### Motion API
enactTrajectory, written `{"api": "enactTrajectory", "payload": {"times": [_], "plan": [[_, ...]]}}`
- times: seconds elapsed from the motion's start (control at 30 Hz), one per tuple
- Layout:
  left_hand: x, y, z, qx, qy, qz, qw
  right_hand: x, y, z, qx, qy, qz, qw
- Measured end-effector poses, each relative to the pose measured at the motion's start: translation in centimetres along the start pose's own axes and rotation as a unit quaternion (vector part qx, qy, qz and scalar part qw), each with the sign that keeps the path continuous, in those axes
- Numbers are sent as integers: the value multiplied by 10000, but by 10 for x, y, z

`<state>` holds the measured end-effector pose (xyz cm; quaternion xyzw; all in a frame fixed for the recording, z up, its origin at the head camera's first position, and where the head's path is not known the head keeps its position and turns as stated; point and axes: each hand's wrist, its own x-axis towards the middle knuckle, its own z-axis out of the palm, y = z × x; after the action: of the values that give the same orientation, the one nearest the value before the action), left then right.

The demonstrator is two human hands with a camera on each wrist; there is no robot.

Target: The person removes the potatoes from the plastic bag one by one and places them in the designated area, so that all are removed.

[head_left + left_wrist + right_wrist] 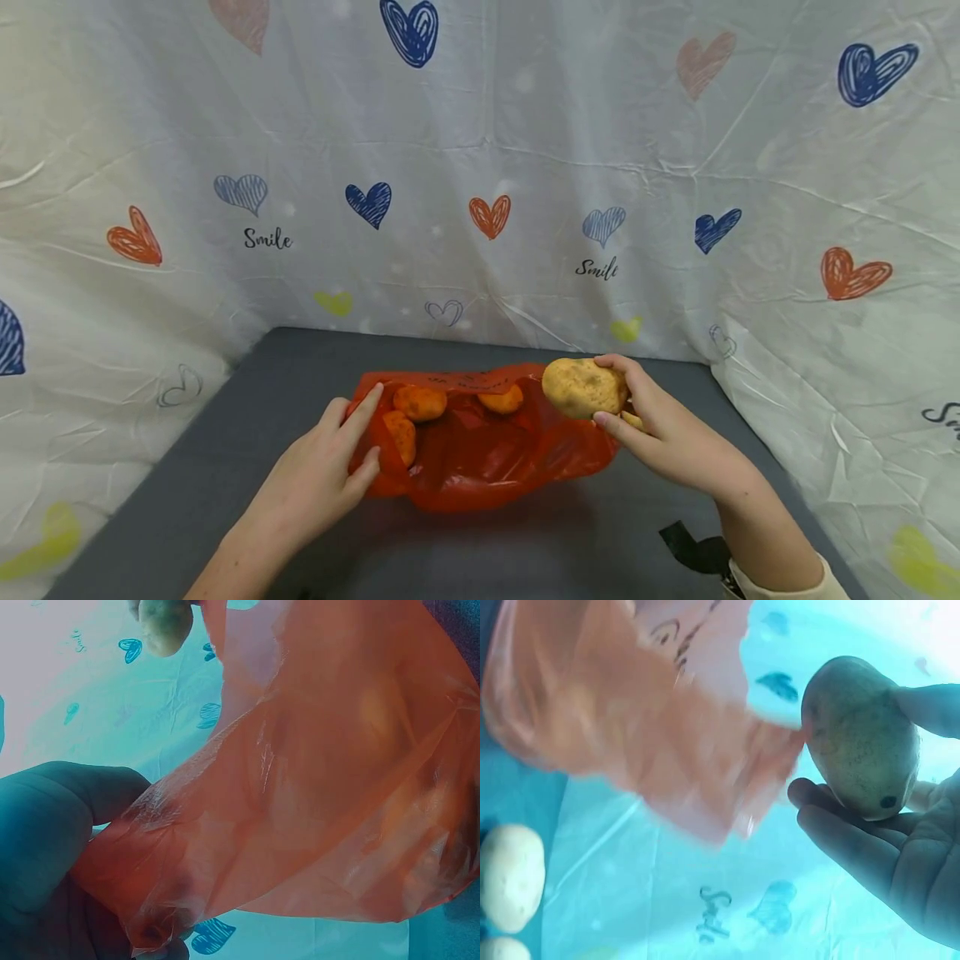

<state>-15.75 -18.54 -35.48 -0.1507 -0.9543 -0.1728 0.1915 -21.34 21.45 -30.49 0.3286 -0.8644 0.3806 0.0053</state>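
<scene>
A red plastic bag [487, 467] lies spread on its side with its mouth toward me; inside are potatoes, one at the back left [420, 403], one at the left side [401, 437] and one further right [501, 400]. My left hand [318, 467] pinches the bag's left edge, thumb on one side and fingers behind the film in the left wrist view. Above the bag's right end, my right hand [667, 433] holds a large yellow potato [581, 388] between thumb and fingers. The right wrist view shows a dark spot on this potato [861, 739].
Two more potatoes, one whole [511, 877] and one cut off by the frame edge [502, 949], lie outside the bag in the right wrist view. A dark grey table [247, 417] carries everything. Behind it hangs a white sheet [450, 108] with printed hearts. A black strap [697, 550] hangs near the right wrist.
</scene>
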Motion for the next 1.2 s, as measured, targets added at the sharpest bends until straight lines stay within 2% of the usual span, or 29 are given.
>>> {"api": "enactTrajectory", "payload": {"times": [0.1, 0.47, 0.67, 0.83, 1.0, 1.1, 1.2], "plan": [[0, 0, 0, 3, 16, 16, 10000, -2, 10, -8, 97, 84, 33, 9999], [1, -1, 2, -35, -38, 24, 10000, -7, 58, -24, 104, 453, 568, 9973], [1, 0, 2, -17, 7, 32, 10000, -9, 85, -26, 371, 509, 1031, 9927], [1, 0, 1, -3, -21, -5, 10000, -8, 107, -18, 426, 479, 1266, 9899], [1, 1, 2, 5, -48, -27, 10000, -5, 130, -3, 717, 351, 1185, 9897], [1, 2, 2, -8, -68, -51, 10000, -4, 141, 9, 638, 289, 1203, 9903], [1, 3, 3, -21, -93, -59, 9999, -5, 150, 18, 461, 160, 1026, 9935]]}}
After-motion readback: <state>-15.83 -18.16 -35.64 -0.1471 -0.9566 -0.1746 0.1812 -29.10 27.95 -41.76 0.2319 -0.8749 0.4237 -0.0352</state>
